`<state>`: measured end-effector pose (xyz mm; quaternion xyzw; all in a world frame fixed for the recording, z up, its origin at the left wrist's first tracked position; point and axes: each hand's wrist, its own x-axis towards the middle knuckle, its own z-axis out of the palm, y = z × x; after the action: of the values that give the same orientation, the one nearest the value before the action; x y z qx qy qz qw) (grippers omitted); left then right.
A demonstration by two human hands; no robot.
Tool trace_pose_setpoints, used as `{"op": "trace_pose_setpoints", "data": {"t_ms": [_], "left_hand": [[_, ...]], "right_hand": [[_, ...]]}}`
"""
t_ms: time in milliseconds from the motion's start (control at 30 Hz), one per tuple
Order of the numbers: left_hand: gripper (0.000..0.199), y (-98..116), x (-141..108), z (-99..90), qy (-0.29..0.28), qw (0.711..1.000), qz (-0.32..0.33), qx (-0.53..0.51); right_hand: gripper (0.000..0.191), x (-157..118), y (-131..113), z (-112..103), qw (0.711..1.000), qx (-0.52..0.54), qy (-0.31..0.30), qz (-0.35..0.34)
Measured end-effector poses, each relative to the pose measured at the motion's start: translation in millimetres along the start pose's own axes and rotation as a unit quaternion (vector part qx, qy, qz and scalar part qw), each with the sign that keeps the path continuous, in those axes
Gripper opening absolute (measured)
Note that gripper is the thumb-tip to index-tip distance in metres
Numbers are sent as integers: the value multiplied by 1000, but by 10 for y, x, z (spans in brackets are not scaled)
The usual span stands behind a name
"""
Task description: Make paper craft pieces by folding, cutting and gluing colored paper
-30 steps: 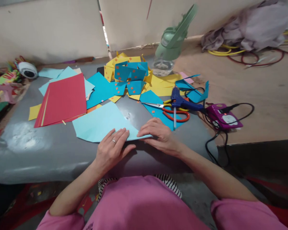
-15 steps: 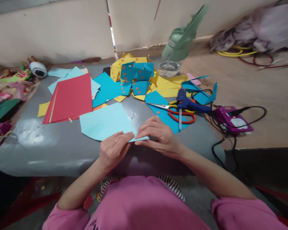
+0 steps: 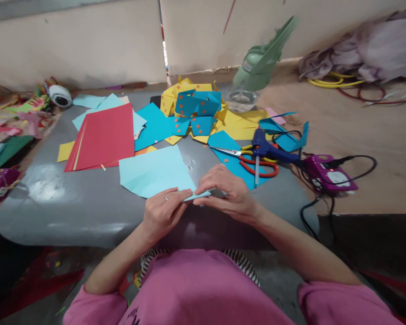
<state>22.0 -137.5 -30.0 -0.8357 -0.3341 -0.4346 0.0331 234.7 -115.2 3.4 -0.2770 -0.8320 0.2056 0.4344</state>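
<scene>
A light blue sheet of paper (image 3: 152, 170) lies near the table's front edge, its near edge folded over into a narrow strip. My left hand (image 3: 164, 208) is closed on that folded edge, fingers pressed along it; a ring shows on one finger. Just to the right, my right hand (image 3: 225, 192) pinches the end of the same fold between thumb and fingers. The two hands are close together, a short stretch of fold showing between them. Scissors (image 3: 257, 163) with red-orange handles and a blue glue gun (image 3: 269, 148) lie beyond my right hand.
Red paper sheets (image 3: 104, 135) are stacked at the left. Folded blue and yellow paper pieces with orange squares (image 3: 198, 106) stand at the back, beside a green-lidded bottle (image 3: 253, 72). A purple power strip (image 3: 328, 174) with black cables sits at the right on the grey table mat (image 3: 71, 212).
The whole view has shifted slightly, so things appear a little further right. Both hands stay on the fold of the light blue paper, with only small finger movement.
</scene>
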Motion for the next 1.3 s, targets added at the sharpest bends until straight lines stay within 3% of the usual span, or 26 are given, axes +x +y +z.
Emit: {"op": "trace_pose_setpoints", "data": {"t_ms": [633, 900, 1067, 1300], "left_hand": [[22, -17, -72, -15, -4, 1000, -19, 18], [18, -85, -91, -5, 0, 999, 31, 37], [24, -220, -223, -71, -36, 992, 61, 101], [20, -350, -412, -292, -109, 983, 12, 144]], "right_hand": [[10, -9, 10, 30, 1000, 1, -7, -6], [5, -57, -7, -73, 1000, -18, -1, -17], [6, -194, -5, -229, 996, -66, -28, -51], [12, -425, 47, -202, 990, -93, -73, -77]]}}
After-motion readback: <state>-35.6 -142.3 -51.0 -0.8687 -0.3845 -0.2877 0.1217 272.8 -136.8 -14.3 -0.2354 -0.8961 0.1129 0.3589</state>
